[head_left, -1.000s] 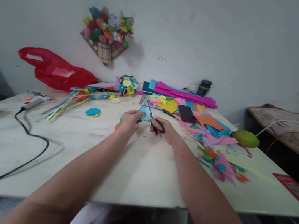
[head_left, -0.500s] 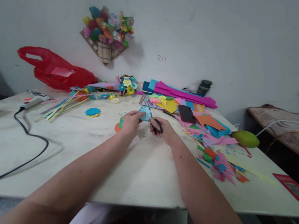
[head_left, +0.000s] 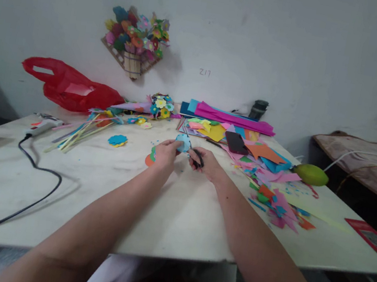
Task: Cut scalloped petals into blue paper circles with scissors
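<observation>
Left hand (head_left: 167, 152) pinches light-blue flower cutout (head_left: 182, 143); right hand (head_left: 204, 162) gripping black scissors (head_left: 199, 158). Blue cutout (head_left: 117, 140), phone (head_left: 236, 143) lie beyond.

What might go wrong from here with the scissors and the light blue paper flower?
The scissors in the right hand may nick the left hand, whose fingers grip the light blue paper flower close by. A slight slip could also spoil the scalloped edge.
</observation>
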`<state>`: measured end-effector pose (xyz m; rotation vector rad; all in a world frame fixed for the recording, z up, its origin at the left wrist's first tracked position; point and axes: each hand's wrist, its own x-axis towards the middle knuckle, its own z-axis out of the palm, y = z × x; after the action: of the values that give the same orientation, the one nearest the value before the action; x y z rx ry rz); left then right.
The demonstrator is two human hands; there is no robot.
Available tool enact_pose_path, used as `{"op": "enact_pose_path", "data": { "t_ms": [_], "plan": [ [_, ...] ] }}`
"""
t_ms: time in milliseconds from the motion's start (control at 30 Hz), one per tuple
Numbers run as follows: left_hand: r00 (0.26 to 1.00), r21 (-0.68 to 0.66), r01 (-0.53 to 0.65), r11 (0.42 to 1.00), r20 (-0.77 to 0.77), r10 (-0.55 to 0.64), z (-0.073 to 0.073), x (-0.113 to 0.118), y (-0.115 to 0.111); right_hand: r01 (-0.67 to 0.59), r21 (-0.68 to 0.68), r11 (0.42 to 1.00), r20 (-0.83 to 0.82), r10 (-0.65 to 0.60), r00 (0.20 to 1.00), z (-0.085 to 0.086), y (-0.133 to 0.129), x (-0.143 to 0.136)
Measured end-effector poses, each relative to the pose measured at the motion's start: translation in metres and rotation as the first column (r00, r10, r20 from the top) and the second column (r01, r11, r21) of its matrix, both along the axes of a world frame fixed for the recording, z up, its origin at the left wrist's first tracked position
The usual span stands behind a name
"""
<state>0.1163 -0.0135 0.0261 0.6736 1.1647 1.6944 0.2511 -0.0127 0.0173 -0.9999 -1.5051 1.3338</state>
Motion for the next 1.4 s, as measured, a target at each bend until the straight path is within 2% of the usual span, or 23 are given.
{"op": "enact_pose_path", "data": {
  "t_ms": [367, 567, 733, 833, 933, 1067, 1167, 1267, 1400],
  "plan": [
    [1.0, -0.053, 0.005, 0.999, 0.011, -0.004, -0.001, -0.002, 0.004, 0.057, 0.033, 0.998, 0.019, -0.058, 0.998, 0.0, 0.0, -0.005],
    [0.999, -0.036, 0.001, 0.999, -0.032, -0.002, -0.004, -0.003, 0.005, 0.075, 0.047, 0.996, 0.014, -0.076, 0.997, -0.005, 0.004, -0.005],
    [0.999, -0.04, 0.001, 0.999, -0.046, -0.002, -0.004, -0.004, 0.005, 0.106, 0.127, 0.986, 0.086, -0.117, 0.989, -0.013, 0.01, -0.007],
    [0.999, -0.04, -0.001, 0.999, -0.05, -0.001, -0.005, -0.004, 0.007, 0.174, 0.228, 0.958, 0.208, -0.223, 0.952, -0.016, 0.013, -0.007],
    [0.999, -0.039, 0.0, 0.999, -0.042, -0.001, -0.007, -0.004, 0.009, 0.212, 0.353, 0.911, 0.349, -0.339, 0.874, -0.016, 0.012, -0.006],
    [1.0, -0.016, -0.003, 1.0, 0.003, 0.003, -0.008, -0.004, 0.011, 0.206, 0.458, 0.864, 0.489, -0.439, 0.753, -0.009, 0.005, -0.005],
    [1.0, -0.009, -0.006, 1.0, 0.015, 0.006, -0.007, -0.003, 0.01, 0.185, 0.507, 0.842, 0.537, -0.476, 0.696, -0.005, 0.0, -0.006],
    [1.0, -0.022, -0.016, 1.0, 0.011, 0.016, -0.004, -0.002, 0.008, 0.172, 0.527, 0.832, 0.551, -0.489, 0.676, -0.004, -0.001, -0.007],
    [1.0, -0.021, -0.02, 1.0, 0.005, 0.02, -0.002, -0.004, 0.007, 0.198, 0.521, 0.831, 0.513, -0.489, 0.706, -0.006, 0.001, -0.007]
  ]
}}
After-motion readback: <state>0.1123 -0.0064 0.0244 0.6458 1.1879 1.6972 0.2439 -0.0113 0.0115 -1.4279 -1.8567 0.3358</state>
